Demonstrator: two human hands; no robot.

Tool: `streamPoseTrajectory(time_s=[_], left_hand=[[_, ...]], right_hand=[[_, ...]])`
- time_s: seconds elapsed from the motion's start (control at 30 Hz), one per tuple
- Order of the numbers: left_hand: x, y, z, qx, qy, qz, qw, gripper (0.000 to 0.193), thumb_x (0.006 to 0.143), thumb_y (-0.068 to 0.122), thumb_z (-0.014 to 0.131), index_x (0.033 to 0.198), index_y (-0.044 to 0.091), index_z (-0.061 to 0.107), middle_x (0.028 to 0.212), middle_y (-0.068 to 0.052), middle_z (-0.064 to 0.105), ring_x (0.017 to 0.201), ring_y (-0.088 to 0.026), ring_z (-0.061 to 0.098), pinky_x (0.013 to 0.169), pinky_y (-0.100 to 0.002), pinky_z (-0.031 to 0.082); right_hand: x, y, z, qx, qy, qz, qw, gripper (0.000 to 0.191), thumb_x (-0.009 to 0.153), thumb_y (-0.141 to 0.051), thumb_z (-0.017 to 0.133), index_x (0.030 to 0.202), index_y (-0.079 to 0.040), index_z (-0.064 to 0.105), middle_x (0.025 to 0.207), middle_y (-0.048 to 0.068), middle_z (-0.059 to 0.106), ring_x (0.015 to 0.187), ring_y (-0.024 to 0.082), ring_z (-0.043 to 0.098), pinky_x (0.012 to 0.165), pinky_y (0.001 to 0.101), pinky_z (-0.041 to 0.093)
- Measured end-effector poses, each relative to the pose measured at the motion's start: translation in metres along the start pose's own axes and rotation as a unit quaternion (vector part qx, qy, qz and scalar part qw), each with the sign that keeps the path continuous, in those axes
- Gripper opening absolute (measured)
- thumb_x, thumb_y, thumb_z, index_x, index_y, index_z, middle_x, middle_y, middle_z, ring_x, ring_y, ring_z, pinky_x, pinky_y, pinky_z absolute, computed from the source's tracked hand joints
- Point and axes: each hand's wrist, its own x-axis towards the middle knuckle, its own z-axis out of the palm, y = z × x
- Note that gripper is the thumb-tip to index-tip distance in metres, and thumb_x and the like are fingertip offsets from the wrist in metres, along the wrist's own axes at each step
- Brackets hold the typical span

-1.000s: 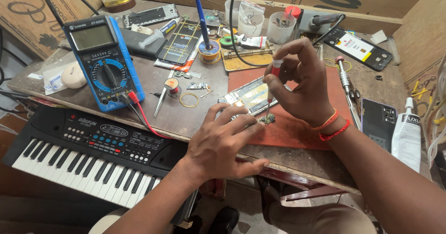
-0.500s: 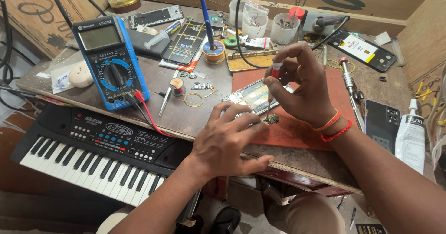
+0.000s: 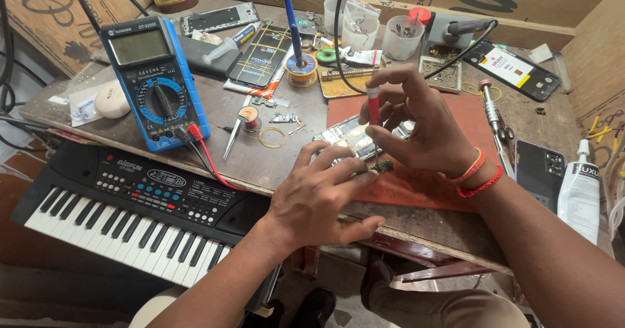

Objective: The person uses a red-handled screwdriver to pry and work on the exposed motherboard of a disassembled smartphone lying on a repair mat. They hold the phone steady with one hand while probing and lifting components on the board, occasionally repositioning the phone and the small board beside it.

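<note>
Change since the earlier frame: right hand [image 3: 423,129] sits lower and nearer the work; the small red-handled screwdriver [image 3: 373,110] now stands almost upright, tip down, where before it was held higher.

Right hand: fingers closed round the screwdriver handle, thumb and forefinger pinching near the top.

Left hand [image 3: 322,198]: flat and mostly open, fingers spread, fingertips pressing the near edge of the opened phone board [image 3: 351,139]; it grips nothing.

Phone board: lies on the red mat [image 3: 416,185], near the front edge of the table [image 3: 273,165], between the two hands. A small dark part [image 3: 384,166] lies just beside the screwdriver tip.

Step in hand, as judged: working a screw on the board. The next move calls for a steady upright tip and a firm hold-down from the left hand.

Nearby: blue multimeter [image 3: 155,84] to the left; black keyboard [image 3: 137,204] below the table edge.
</note>
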Motion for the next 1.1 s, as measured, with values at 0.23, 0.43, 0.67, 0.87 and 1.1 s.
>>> streamPoseTrajectory(time_s=[0.23,0.43,0.67,0.87,1.1], left_hand=[[0.0026,0.0016,-0.0030,-0.005,0.004,-0.006,1.000,0.058,0.086,0.054,0.073,0.115,0.004,0.076,0.112,-0.010,0.071,0.119,-0.029,0.061,0.112,-0.048,0.039],[0.0017,0.0021,-0.0036,-0.010,0.001,-0.006,1.000,0.059,0.087,0.055,0.073,0.116,0.004,0.076,0.112,-0.010,0.071,0.119,-0.029,0.062,0.112,-0.048,0.039],[0.0013,0.0017,-0.0022,-0.007,-0.002,-0.007,1.000,0.060,0.088,0.056,0.072,0.117,0.004,0.075,0.112,-0.010,0.073,0.120,-0.028,0.062,0.113,-0.049,0.038],[0.0008,0.0008,-0.0025,-0.010,0.003,-0.007,1.000,0.060,0.089,0.056,0.071,0.118,0.004,0.075,0.113,-0.010,0.073,0.120,-0.028,0.063,0.113,-0.049,0.038],[0.0009,0.0009,-0.0023,-0.005,0.004,-0.004,1.000,0.059,0.090,0.056,0.070,0.117,0.005,0.075,0.113,-0.009,0.073,0.120,-0.028,0.063,0.114,-0.049,0.037]], right_hand=[[0.0016,0.0008,0.0006,0.022,0.002,0.016,1.000,0.055,0.091,0.003,0.073,0.134,-0.006,0.039,0.098,0.006,0.067,0.087,0.009,0.069,0.068,0.0220,0.057],[-0.0008,0.0023,0.0019,0.001,0.013,0.002,1.000,0.054,0.092,0.004,0.073,0.134,-0.007,0.039,0.096,0.006,0.067,0.084,0.009,0.070,0.067,0.0218,0.056],[-0.0012,0.0011,0.0027,0.057,0.010,0.012,0.998,0.055,0.093,0.003,0.073,0.135,-0.007,0.038,0.099,0.006,0.066,0.087,0.009,0.070,0.070,0.0221,0.059],[-0.0007,0.0024,0.0029,0.024,-0.010,0.010,1.000,0.054,0.093,0.002,0.073,0.134,-0.006,0.039,0.099,0.007,0.068,0.089,0.010,0.071,0.073,0.0235,0.059],[-0.0007,0.0032,0.0031,0.036,-0.008,-0.005,0.999,0.054,0.094,0.002,0.073,0.134,-0.006,0.039,0.101,0.006,0.068,0.092,0.010,0.072,0.076,0.0233,0.060]])
